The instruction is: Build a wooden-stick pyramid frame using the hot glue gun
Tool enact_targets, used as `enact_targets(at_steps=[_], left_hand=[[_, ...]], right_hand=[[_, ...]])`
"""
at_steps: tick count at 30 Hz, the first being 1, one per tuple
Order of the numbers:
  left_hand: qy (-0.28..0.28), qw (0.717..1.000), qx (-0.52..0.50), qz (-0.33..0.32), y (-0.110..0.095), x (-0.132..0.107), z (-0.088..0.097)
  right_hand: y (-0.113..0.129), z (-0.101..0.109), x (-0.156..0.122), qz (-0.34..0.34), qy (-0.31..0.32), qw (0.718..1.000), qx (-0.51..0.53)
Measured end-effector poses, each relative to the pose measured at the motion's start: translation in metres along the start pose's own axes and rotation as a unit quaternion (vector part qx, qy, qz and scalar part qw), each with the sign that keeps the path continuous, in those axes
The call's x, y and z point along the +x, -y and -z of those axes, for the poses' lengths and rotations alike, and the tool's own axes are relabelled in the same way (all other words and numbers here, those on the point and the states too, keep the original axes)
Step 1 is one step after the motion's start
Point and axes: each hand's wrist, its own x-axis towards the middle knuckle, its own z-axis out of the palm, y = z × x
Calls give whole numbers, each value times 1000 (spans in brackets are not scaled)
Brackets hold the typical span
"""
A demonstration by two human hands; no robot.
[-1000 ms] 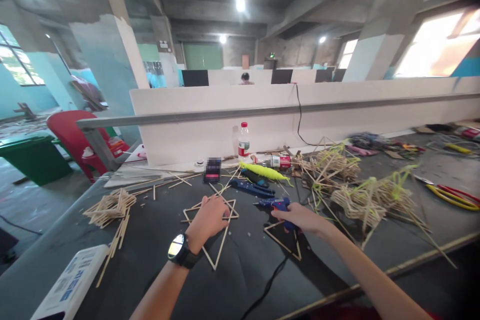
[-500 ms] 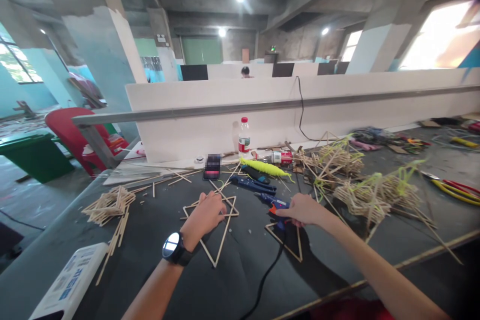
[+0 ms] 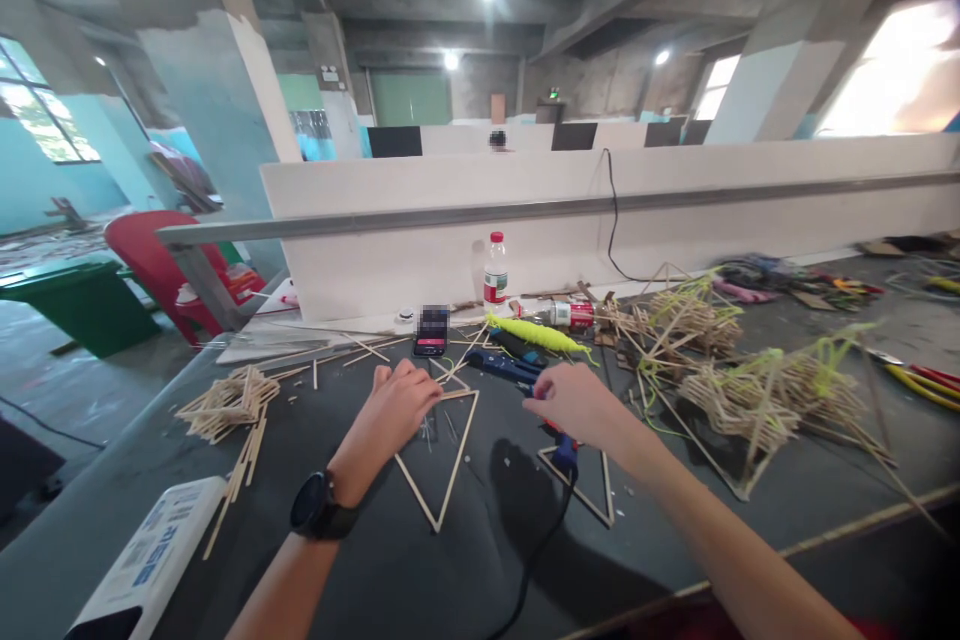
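My right hand (image 3: pixel 574 405) is closed around a blue and orange hot glue gun (image 3: pixel 566 452), mostly hidden by the fingers, its black cord trailing toward me. Beneath it lies a small triangle of wooden sticks (image 3: pixel 609 490). My left hand (image 3: pixel 401 405), a watch on its wrist, is over the top left of a larger wooden-stick triangle (image 3: pixel 456 465) that points toward me. Its fingers are bent down and together; what they grip is hidden. Some thin, pale strands (image 3: pixel 450 428) show inside that triangle.
Stick bundles lie on the left (image 3: pixel 229 405) and right (image 3: pixel 739 395). Behind my hands are a phone (image 3: pixel 431 332), a dark blue tool (image 3: pixel 501 364), a yellow-green bundle (image 3: pixel 540 335) and a red-capped bottle (image 3: pixel 496 272). A white box (image 3: pixel 154 555) is at front left; pliers (image 3: pixel 919 382) sit far right.
My right hand has risen with the glue gun, and its shadow has shifted left. My left hand has moved slightly left. The second triangle of the star no longer shows near it.
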Motion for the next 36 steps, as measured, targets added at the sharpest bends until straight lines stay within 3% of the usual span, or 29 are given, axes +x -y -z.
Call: enact_targets(at_steps=[3,7,12,19,24,27,31,36], left_hand=[[-72,997,5,14,9,-5,21],[-188,981,-9,41,26,-14,49],[-274,956,-90,51,52,-30,68],[-241,947,-194,91,75,-37,68],[-198,949,-224,98,82,-17,66],[-172,948,-251,93,84,-10,51],[-173,942,-272,92,91,-17,22],[-140,932,-298,150,104,-36,-1]], right_hand=[[21,-8,19,92,-32,995,34],[55,-18,48,207,-16,977,57],[93,-26,70,287,-13,955,69],[115,-33,71,306,-120,944,37],[106,-31,78,323,-38,944,54],[94,-27,83,317,-14,946,68],[86,-19,83,298,11,952,74],[86,-15,81,288,49,954,70]])
